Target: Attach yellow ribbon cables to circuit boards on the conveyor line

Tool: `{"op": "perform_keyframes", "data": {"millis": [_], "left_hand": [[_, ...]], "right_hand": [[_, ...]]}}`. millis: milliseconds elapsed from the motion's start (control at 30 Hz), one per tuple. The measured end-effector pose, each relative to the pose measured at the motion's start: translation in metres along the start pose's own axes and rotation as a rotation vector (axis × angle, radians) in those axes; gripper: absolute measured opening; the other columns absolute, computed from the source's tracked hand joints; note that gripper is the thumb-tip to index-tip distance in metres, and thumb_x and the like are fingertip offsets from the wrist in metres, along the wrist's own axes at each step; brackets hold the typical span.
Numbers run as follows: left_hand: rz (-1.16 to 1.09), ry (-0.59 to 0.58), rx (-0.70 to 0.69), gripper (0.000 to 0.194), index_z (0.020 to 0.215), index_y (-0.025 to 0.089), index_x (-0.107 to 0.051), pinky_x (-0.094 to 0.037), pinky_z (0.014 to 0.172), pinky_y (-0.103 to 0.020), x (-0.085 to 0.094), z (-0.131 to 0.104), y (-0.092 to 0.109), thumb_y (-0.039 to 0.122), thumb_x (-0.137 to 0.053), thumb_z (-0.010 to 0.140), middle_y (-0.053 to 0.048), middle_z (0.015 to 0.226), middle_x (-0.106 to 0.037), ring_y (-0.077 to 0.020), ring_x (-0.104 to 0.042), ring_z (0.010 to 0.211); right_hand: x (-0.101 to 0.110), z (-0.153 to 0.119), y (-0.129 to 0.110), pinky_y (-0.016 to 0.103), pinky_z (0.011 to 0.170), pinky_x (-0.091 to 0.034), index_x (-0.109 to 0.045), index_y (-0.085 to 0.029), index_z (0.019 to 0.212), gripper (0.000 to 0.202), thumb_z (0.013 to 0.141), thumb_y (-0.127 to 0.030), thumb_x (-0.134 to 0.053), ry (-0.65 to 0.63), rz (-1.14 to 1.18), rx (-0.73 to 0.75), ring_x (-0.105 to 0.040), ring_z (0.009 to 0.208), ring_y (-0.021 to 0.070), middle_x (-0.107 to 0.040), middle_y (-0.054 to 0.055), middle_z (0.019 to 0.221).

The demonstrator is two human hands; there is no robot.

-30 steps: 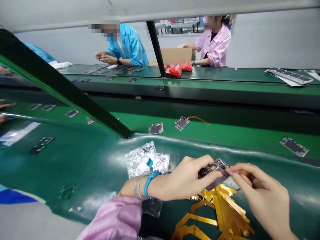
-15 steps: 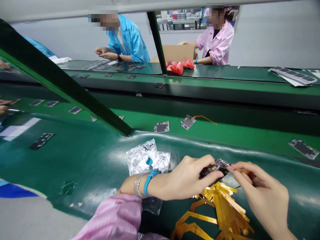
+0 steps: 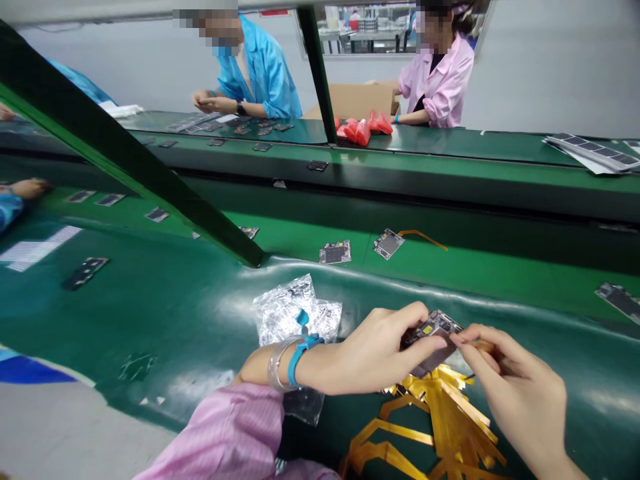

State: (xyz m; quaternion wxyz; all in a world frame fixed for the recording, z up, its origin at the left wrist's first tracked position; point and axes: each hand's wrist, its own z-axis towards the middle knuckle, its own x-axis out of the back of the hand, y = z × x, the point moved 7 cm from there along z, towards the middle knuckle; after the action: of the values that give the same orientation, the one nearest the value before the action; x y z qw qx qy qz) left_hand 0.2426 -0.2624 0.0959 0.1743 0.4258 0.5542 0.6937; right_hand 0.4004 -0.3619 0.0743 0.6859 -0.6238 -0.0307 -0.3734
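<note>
My left hand [image 3: 373, 353] grips a small circuit board [image 3: 440, 328] between thumb and fingers, its dark and grey face tilted up. My right hand [image 3: 525, 383] is closed in a pinch at the board's right edge. A strip of orange flex cable [image 3: 484, 345] shows between its fingers; the end at the board is hidden by the fingertips. Just below both hands lies a heap of gold-orange flex cables [image 3: 445, 417] on the green mat. A blue wrist strap [image 3: 303, 357] and a clear bangle circle my left wrist.
Silvery plastic bags [image 3: 285, 313] lie beyond my left forearm. On the green belt rest a board [image 3: 335, 252] and another with an orange cable [image 3: 389, 244]. A slanted green post [image 3: 150, 167] crosses the left side. Two people work across the line; a blue sleeve [image 3: 10, 203] reaches in at left.
The board in my left hand has tipped, showing more of its flat face. Boards on the near belt have shifted right. At the far left, a co-worker's hand has reached further over the belt.
</note>
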Motion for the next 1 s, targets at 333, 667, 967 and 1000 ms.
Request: {"op": "perform_keyframes", "data": {"millis": [333,667,967,1000], "left_hand": [[-0.548,-0.347,0.297,0.039,0.091,0.015,-0.066,-0.042,0.063,-0.023,-0.019,0.019,-0.032,0.048,-0.082,0.08,0.0,0.084,-0.063,-0.01,-0.055,0.072],[-0.406,-0.461,0.281,0.032,0.088,0.015,-0.071,-0.04,0.06,-0.021,-0.018,0.007,-0.021,0.045,-0.082,0.081,0.003,0.078,-0.063,-0.0077,-0.05,0.067],[-0.347,-0.438,0.272,0.029,0.086,0.015,-0.071,-0.04,0.06,-0.021,-0.016,0.006,-0.019,0.043,-0.08,0.082,0.003,0.077,-0.063,-0.0085,-0.051,0.069],[-0.339,-0.439,0.271,0.03,0.085,0.015,-0.07,-0.039,0.059,-0.02,-0.015,0.006,-0.019,0.044,-0.08,0.082,0.004,0.076,-0.062,-0.0081,-0.05,0.068]], "right_hand": [[-0.001,-0.013,0.002,0.018,0.052,-0.051,-0.063,-0.023,0.073,0.037,0.097,-0.051,-0.066,-0.253,0.396,-0.422,-0.054,0.052,0.0097,-0.059,-0.003,0.064],[-0.009,-0.024,-0.002,0.023,0.072,-0.066,-0.078,-0.022,0.075,0.025,0.084,-0.046,-0.08,-0.31,0.42,-0.523,-0.074,0.075,0.0172,-0.076,0.004,0.088],[-0.008,-0.017,-0.001,0.021,0.067,-0.065,-0.08,-0.024,0.077,0.025,0.088,-0.046,-0.075,-0.456,0.259,-0.346,-0.078,0.073,0.0197,-0.08,0.005,0.084],[-0.008,-0.016,-0.001,0.021,0.067,-0.065,-0.08,-0.024,0.078,0.025,0.088,-0.046,-0.075,-0.472,0.239,-0.319,-0.078,0.073,0.0199,-0.08,0.005,0.085]]}}
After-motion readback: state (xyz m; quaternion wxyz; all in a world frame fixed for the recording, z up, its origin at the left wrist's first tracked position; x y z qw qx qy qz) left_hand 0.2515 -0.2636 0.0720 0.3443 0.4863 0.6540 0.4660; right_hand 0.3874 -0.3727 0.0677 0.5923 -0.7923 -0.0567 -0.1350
